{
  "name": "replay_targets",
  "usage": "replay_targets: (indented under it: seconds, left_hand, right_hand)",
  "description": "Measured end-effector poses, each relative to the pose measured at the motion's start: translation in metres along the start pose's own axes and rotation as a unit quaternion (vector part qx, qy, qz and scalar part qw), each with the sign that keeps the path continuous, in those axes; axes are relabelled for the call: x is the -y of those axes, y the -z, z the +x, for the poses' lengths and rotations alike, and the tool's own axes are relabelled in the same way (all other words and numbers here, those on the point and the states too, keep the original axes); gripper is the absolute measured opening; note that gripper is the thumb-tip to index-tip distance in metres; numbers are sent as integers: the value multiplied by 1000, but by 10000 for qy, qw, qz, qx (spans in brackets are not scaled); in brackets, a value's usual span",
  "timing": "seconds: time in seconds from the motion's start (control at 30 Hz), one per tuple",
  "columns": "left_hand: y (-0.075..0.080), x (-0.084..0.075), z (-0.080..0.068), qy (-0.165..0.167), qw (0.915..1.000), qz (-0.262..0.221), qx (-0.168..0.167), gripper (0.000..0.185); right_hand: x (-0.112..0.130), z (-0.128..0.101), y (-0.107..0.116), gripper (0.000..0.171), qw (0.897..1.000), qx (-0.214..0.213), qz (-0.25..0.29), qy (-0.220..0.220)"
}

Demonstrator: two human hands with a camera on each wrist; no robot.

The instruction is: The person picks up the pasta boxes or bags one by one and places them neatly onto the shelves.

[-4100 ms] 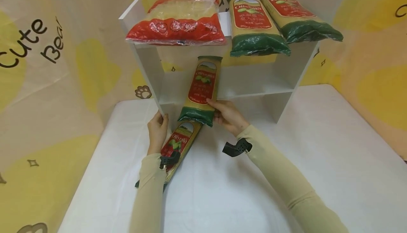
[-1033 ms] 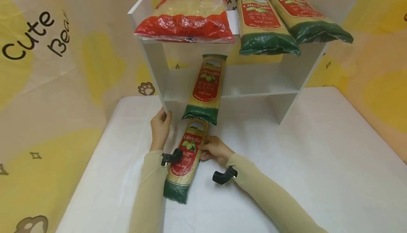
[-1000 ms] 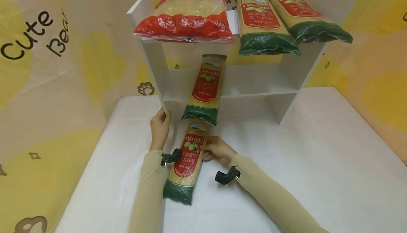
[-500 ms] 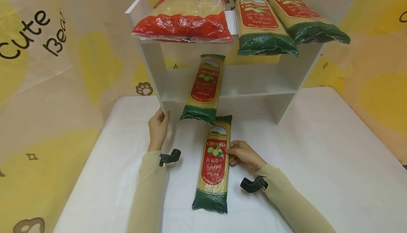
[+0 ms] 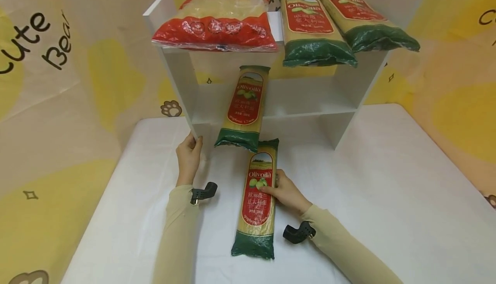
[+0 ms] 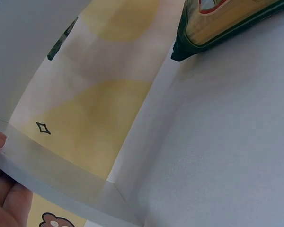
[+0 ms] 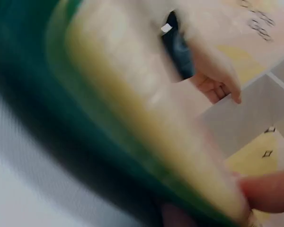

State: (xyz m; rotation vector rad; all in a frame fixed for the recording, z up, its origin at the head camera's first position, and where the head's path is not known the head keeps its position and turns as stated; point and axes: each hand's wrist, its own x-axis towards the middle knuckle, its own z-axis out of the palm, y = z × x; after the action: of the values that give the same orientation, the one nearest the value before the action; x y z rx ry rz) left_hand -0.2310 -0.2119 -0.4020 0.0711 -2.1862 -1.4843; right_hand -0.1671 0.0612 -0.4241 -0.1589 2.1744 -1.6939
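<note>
My left hand holds the lower front edge of the left side panel of a white shelf unit; the left wrist view shows its fingers and thumb on opposite sides of the white board. In my right hand is a spaghetti pack, gripped by its right edge with the thumb across the front label. This pack stands nearly lengthwise in front of the shelf, green ends top and bottom. The right wrist view shows it blurred and close up. A second spaghetti pack leans out from the middle shelf, overlapping the first one's top corner.
On the top shelf lie a red, clear-windowed bag of pale yellow contents and two more spaghetti packs, one upright-facing and one slanted. A white cloth covers the table. A patterned yellow backdrop hangs behind.
My right hand has gone from the middle-shelf pack to the lower one, which has shifted right from its slant beneath my left forearm and straightened. Lately the thumb slid farther across its label.
</note>
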Motion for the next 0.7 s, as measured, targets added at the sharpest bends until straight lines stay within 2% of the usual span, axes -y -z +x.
replay_targets:
  seconds: [0.13, 0.3, 0.5, 0.7]
  left_hand:
    - [-1, 0, 1, 29, 9999, -131, 15, 34]
    - [-1, 2, 2, 45, 9999, -105, 51, 35]
    - [1, 2, 1, -6, 9999, -128, 8, 35]
    - [1, 3, -2, -234, 9987, -452, -57, 35]
  right_hand:
    - [-7, -2, 5, 56, 9920, 397, 1171, -261]
    - [-10, -6, 10, 56, 9836, 465, 1697, -394]
    - [-8, -19, 23, 59, 9804, 527, 1847, -444]
    - [6, -37, 48, 63, 9851, 554, 1614, -227]
